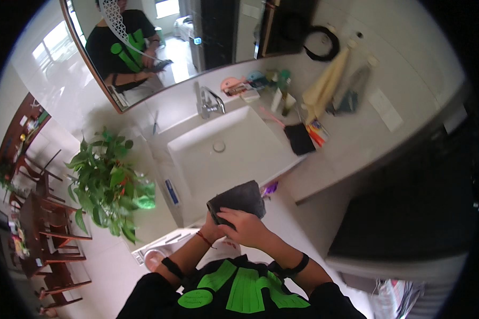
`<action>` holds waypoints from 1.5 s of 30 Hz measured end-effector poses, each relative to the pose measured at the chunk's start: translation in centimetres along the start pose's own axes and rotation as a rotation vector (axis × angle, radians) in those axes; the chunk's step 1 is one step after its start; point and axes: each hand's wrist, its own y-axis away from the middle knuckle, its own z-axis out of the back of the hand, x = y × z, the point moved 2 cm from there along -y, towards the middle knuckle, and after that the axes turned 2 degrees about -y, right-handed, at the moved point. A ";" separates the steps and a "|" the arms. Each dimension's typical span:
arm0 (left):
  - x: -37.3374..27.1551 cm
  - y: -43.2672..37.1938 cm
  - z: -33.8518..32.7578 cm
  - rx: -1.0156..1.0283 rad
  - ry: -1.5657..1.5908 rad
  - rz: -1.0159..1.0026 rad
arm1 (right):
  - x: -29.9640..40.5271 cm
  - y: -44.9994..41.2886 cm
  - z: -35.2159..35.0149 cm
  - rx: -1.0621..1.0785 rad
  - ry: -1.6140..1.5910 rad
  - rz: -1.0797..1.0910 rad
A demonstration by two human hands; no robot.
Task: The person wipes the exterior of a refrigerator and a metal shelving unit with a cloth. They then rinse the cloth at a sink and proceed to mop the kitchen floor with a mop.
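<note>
A folded dark grey cloth (pixel 239 197) is between my two hands, just in front of the near rim of a white rectangular washbasin (pixel 239 159). My left hand (pixel 212 228) supports the cloth from below and is partly hidden by it. Across its upper face lies my right hand (pixel 243 225), with its fingers spread flat. A chrome faucet (pixel 210 103) stands behind the basin, and a round drain (pixel 218 147) shows in its floor. On the basin's right corner rests a black cloth (pixel 299 138).
Left of the basin are a leafy potted plant (pixel 103 183) and a blue-and-white toothpaste tube (pixel 171 192). Toiletries (pixel 279 95) stand at the back right, near a hanging yellow towel (pixel 327 83). A mirror (pixel 219 32) is above. A dark-topped appliance (pixel 403 215) stands to the right.
</note>
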 end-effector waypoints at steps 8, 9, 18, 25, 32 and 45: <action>-9.1 -12.9 4.7 -0.249 0.370 -0.209 | -21.0 -17.2 7.6 -0.100 0.038 -0.325; -9.8 -14.0 6.3 -0.262 0.384 -0.237 | -22.5 -20.4 8.4 -0.033 0.119 -0.303; -15.5 -20.0 9.4 -0.424 0.408 -0.413 | -33.7 -42.7 2.4 0.583 0.681 0.150; -17.9 -24.9 11.4 -0.524 0.352 -0.458 | -39.9 -43.8 1.8 0.237 0.525 0.351; -19.2 -28.1 14.2 -0.697 0.355 -0.415 | -44.0 -37.2 1.1 0.376 -1.385 -0.974; -21.6 -28.7 18.4 -0.781 -0.351 -0.598 | -41.0 -39.7 3.0 0.106 -0.629 -0.530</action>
